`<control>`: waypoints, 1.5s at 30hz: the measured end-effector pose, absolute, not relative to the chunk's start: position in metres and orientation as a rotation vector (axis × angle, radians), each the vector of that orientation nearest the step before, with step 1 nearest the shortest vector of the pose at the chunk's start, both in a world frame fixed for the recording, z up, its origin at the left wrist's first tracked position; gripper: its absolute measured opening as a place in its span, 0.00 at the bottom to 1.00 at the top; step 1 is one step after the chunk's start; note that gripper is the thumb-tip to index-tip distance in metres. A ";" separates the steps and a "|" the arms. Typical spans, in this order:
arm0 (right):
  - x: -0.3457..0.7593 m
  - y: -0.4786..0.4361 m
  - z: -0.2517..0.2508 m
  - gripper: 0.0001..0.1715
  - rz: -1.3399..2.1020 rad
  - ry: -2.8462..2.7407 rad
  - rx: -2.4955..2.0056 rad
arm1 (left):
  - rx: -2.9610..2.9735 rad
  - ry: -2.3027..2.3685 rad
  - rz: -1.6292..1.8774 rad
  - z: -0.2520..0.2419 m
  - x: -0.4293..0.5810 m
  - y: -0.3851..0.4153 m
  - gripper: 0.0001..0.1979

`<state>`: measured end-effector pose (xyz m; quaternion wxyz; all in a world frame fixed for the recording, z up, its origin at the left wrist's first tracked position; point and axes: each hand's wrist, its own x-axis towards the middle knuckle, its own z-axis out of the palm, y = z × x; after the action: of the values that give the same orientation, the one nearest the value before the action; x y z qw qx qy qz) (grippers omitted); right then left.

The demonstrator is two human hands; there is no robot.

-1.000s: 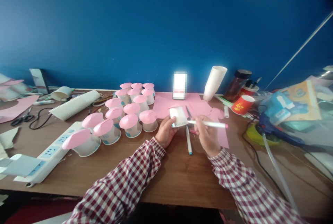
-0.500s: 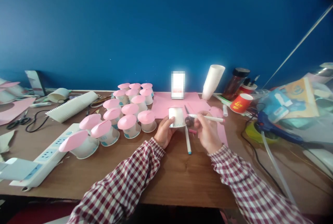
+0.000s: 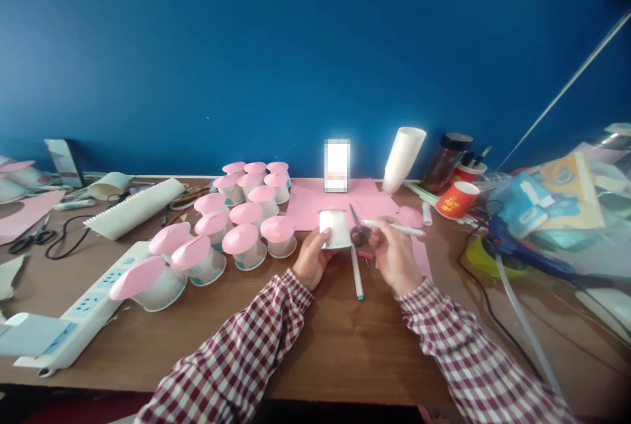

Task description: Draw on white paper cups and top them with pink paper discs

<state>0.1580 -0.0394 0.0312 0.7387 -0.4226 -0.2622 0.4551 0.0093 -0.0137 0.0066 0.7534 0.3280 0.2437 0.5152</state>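
Note:
My left hand (image 3: 311, 258) is closed round a small upturned white paper cup (image 3: 335, 229), held just above the desk. My right hand (image 3: 393, 254) grips a white marker pen (image 3: 394, 227) that points left toward the cup. A pair of small scissors (image 3: 357, 229) lies between the cup and my right hand. A second pen with a blue tip (image 3: 357, 273) rests on the wooden desk (image 3: 325, 338) between my hands. Pink paper sheets (image 3: 340, 200) lie behind the cup.
Several upturned cups with pink tops (image 3: 236, 220) stand to the left. A white power strip (image 3: 73, 312) lies at the near left. A stack of white cups (image 3: 404, 158), a red cup (image 3: 457, 199), a dark jar (image 3: 446, 161) and a blue glue gun (image 3: 522, 250) are on the right.
The cup has turned from tilted with its mouth toward me to upside down and lower. My right hand with the pen has moved slightly left and down.

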 end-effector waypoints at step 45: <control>0.172 -0.033 0.011 0.11 0.203 -1.237 -1.371 | 0.390 0.520 1.175 0.012 0.022 0.016 0.14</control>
<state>0.1721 -0.0326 0.0107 0.5987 -0.5911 -0.5333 0.0876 0.0216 0.0156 0.0118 0.7828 0.1807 0.2409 0.5445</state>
